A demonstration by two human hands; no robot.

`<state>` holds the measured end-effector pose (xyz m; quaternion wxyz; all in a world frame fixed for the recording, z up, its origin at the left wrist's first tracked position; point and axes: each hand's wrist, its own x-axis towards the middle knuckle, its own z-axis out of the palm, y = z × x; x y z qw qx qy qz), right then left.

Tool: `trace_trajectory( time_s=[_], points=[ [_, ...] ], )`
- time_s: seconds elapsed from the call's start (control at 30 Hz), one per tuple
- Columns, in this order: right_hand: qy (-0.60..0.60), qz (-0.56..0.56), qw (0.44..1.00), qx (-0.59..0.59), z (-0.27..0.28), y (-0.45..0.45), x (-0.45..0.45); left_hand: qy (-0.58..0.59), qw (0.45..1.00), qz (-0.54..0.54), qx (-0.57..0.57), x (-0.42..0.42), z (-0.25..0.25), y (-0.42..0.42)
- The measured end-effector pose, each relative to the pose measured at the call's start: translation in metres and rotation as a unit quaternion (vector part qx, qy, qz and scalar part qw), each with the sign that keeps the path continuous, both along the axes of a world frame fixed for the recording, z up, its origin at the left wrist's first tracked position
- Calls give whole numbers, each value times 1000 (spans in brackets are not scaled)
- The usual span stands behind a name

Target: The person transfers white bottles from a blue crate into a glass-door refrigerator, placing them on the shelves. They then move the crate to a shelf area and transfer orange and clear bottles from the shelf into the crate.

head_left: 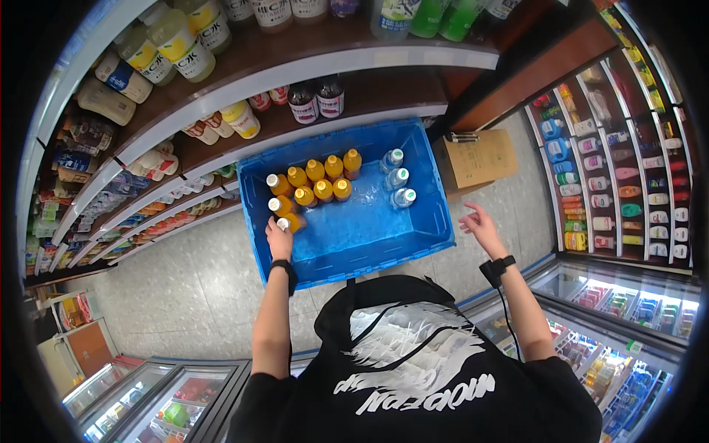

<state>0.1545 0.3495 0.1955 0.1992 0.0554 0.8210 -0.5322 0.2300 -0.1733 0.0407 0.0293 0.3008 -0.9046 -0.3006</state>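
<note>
My left hand [279,238] is at the near left corner of a blue plastic crate [437,221], its fingers around the white-capped top of an orange drink bottle [296,222]. Two more white-capped orange bottles stand in a line beyond it along the crate's left side. Several yellow-capped orange bottles [324,191] stand beside them in two rows. Along the crate's right side are three clear bottles with whitish caps [397,179]. Outside the crate, to its right, my right hand [479,224] hangs over the floor with fingers apart and nothing in it.
Drink shelves [354,58] run beyond the crate and down the left. A cardboard box [482,158] with pens on it stands right of the crate. Shelves of household bottles [601,166] are at the far right. Glass-topped display coolers [609,293] stand near me on both sides.
</note>
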Motion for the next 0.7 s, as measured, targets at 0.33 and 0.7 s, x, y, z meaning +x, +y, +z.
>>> trace_trajectory(
  time_s=[0.33,0.7],
  points=[
    [172,87,978,-82,-22,-155,-212,9,988,-114,100,78,105,75],
    [377,125,917,32,-50,-269,-397,-84,983,63,149,176,149,138]
  ],
)
